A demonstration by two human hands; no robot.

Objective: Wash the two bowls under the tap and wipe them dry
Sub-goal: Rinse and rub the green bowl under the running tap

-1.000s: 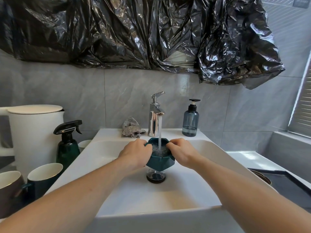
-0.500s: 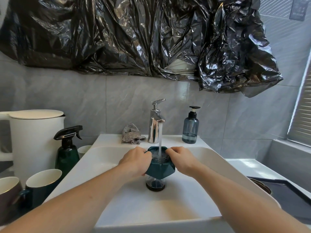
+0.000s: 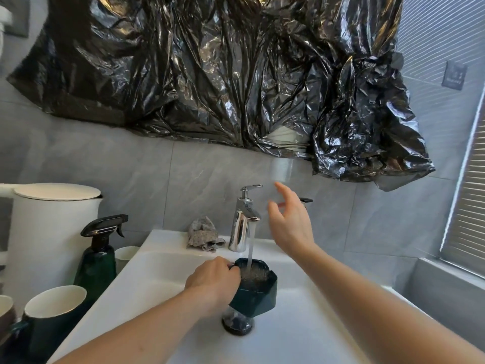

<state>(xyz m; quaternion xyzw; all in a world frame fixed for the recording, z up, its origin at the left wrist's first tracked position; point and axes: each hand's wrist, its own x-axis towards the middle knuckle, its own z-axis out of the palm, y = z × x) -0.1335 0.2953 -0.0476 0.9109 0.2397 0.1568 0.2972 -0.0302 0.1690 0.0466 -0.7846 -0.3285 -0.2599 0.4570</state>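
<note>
I see crumpled black plastic sheeting [image 3: 223, 74] hanging on the grey tiled wall. A white kettle [image 3: 49, 232] stands at left beside a dark green spray bottle [image 3: 98, 256], with cups [image 3: 52, 311] in front. Window blinds [image 3: 469, 206] at right.

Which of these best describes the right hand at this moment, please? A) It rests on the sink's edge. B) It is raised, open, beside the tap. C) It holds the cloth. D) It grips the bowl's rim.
B: the right hand is lifted with fingers spread next to the tap, holding nothing, while the left hand alone grips the bowl under the running water.
</note>
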